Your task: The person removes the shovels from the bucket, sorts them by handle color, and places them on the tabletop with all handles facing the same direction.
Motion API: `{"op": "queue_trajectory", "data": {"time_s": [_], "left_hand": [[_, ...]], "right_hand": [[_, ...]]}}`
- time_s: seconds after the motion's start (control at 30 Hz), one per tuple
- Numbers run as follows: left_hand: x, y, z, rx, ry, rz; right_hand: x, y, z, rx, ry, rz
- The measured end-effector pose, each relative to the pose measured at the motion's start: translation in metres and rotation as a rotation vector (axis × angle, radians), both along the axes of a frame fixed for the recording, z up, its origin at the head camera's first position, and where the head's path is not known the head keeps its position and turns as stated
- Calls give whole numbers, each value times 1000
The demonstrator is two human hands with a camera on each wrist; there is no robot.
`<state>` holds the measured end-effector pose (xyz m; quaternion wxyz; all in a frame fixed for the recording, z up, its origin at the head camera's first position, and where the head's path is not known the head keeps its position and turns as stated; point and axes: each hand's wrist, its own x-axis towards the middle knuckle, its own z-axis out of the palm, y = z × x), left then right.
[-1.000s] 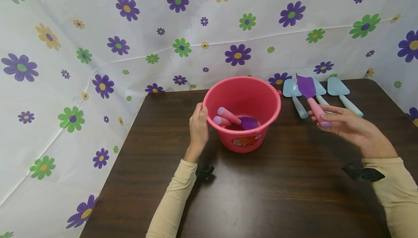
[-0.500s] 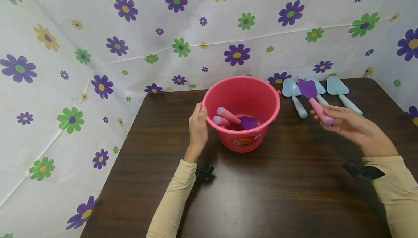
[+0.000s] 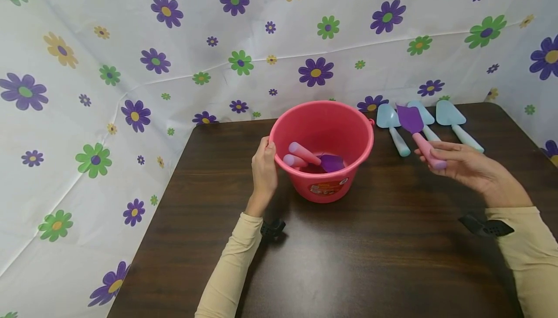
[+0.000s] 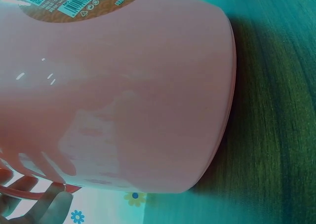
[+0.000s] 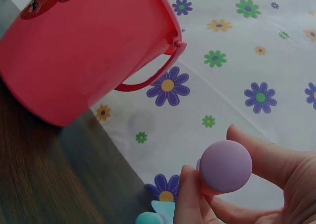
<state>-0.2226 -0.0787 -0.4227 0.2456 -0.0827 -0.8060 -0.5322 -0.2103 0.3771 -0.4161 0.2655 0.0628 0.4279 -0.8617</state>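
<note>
A pink bucket (image 3: 324, 187) stands upright near the back of the table. My left hand (image 3: 264, 170) grips its left rim; in the left wrist view those fingers (image 4: 54, 204) curl at the rim beside the bucket's wall. Inside the bucket lie garden trowels with pink handles (image 3: 303, 153), one showing a purple blade (image 3: 332, 163). To the right, my right hand (image 3: 466, 167) pinches the pink handle of another trowel (image 3: 410, 119), its purple blade pointing up and away. The right wrist view shows the lilac handle end (image 5: 226, 166) between thumb and fingers.
Light blue trowels lie at the back right: one on the left (image 3: 397, 134), one in the middle (image 3: 425, 114) partly behind the held trowel, one on the right (image 3: 457, 124). A flowered sheet (image 3: 192, 32) hangs behind the dark wooden table (image 3: 348, 255).
My right hand has tilted the held trowel slightly, its handle end shifting a little right and its blade a little lower. The left hand stays on the bucket's rim.
</note>
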Motion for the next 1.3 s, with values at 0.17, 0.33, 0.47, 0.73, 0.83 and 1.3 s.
{"op": "queue_trajectory", "data": {"time_s": [0.17, 0.33, 0.47, 0.73, 0.83, 1.3], "left_hand": [[0, 0, -1, 10, 3, -6], [-1, 0, -1, 17, 12, -24], [-2, 1, -1, 21, 10, -25], [-2, 0, -2, 13, 9, -22], [-2, 0, -2, 7, 11, -17], [-2, 0, 1, -32, 48, 18]], "right_hand": [[-2, 2, -4, 67, 4, 2], [-4, 6, -9, 131, 3, 1], [-6, 9, -11, 204, -8, -5], [-4, 18, -15, 496, 39, 36], [-5, 20, -16, 558, 44, 52], [-9, 31, -23, 641, 70, 93]]}}
